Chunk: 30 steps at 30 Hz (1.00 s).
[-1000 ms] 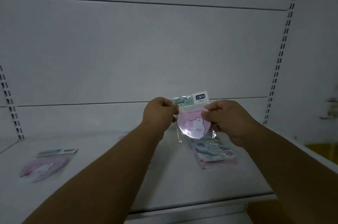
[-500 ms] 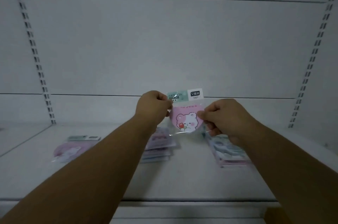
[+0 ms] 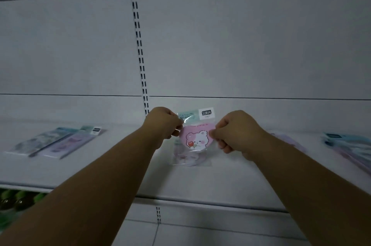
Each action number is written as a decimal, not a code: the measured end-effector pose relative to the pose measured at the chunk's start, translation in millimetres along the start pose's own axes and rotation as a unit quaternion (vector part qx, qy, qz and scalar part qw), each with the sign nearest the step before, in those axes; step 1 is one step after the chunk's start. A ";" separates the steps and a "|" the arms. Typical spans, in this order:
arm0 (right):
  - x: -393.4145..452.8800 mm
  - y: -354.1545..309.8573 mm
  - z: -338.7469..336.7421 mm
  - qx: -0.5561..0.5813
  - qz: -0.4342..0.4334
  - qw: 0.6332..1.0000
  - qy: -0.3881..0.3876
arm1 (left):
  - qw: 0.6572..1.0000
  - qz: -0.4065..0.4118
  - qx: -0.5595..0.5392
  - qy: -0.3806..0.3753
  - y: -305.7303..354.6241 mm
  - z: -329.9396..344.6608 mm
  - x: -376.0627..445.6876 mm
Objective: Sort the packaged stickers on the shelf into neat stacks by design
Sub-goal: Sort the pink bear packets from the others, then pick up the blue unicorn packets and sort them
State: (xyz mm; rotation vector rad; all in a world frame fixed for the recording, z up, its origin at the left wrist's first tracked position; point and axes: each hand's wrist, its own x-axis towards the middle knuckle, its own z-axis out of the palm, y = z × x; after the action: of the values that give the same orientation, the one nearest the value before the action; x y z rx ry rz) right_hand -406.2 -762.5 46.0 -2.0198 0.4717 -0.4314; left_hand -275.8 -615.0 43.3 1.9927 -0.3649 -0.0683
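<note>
White shelf [image 3: 200,181], pink bear sticker pack [image 3: 195,139] pinched between left hand [image 3: 163,123] and right hand [image 3: 236,131] fingers (both curled tight), side stacks blurred.

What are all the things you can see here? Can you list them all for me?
held sticker pack: one, pink heart with a white bear, clear bag, held up between both hands
pack beneath it: one, pale pink, blurry, lying on the shelf
left stack: a few packs, teal and lilac, far left of the shelf
right stack: a few packs, blue and lilac, far right
shelf: one, white
green round things: several, lower left, unclear
left hand: pinches the pack's left edge
right hand: pinches its right edge
</note>
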 end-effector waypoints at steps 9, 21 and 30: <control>2.4 8.0 43.0 -0.260 0.008 0.964 0.047 | 0.961 0.051 0.266 -0.063 -41.6 2.7 35.1; 7.9 -62.2 111.7 -0.250 -0.273 0.925 0.089 | 0.946 0.129 0.275 0.113 -78.1 -59.1 5.7; -1.5 -146.6 196.4 -0.269 -0.329 0.902 0.080 | 0.938 0.093 0.300 0.145 -142.7 -181.7 11.6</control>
State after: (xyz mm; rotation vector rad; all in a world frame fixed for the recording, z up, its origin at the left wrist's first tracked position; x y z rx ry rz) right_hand -290.3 -550.1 85.4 -2.6830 -0.0334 -0.9662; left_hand -194.6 -403.3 -2.8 2.5085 -0.4121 0.5091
